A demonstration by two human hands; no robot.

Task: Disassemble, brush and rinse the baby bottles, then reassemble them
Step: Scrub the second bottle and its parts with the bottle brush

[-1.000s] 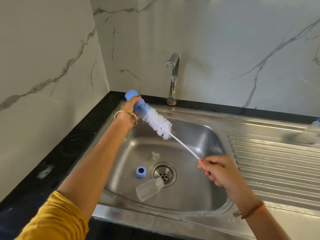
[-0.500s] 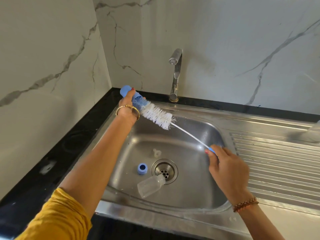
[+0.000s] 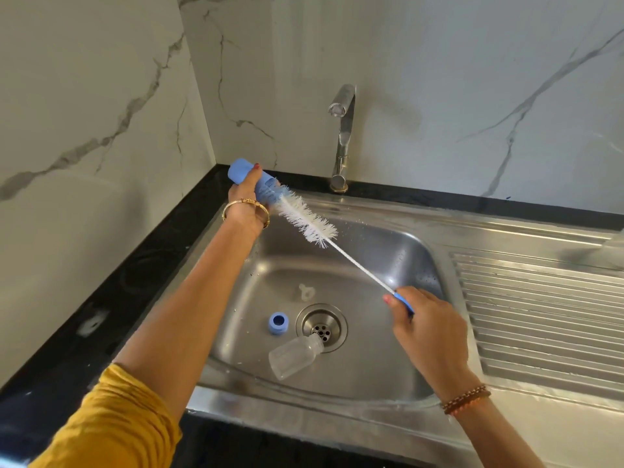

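My left hand (image 3: 248, 197) grips a blue bottle cap (image 3: 244, 175) above the sink's far left corner. My right hand (image 3: 427, 327) holds the blue handle of a long bottle brush (image 3: 309, 222) over the basin. The white bristle head is mostly out of the cap, with only its tip at the cap's mouth. A clear bottle body (image 3: 295, 356) lies on its side in the steel sink (image 3: 388, 376), its neck by the drain (image 3: 321, 327). A blue collar ring (image 3: 278, 323) and a clear teat (image 3: 306, 292) lie on the basin floor.
A steel tap (image 3: 341, 136) stands behind the basin, with no water running. The ribbed drainboard (image 3: 547, 325) stretches to the right. A black counter (image 3: 111, 298) borders the sink on the left, under marble walls.
My right hand has drawn the brush back toward the right, so more of the bristles are outside the blue cap. The left hand stays at the far left corner.
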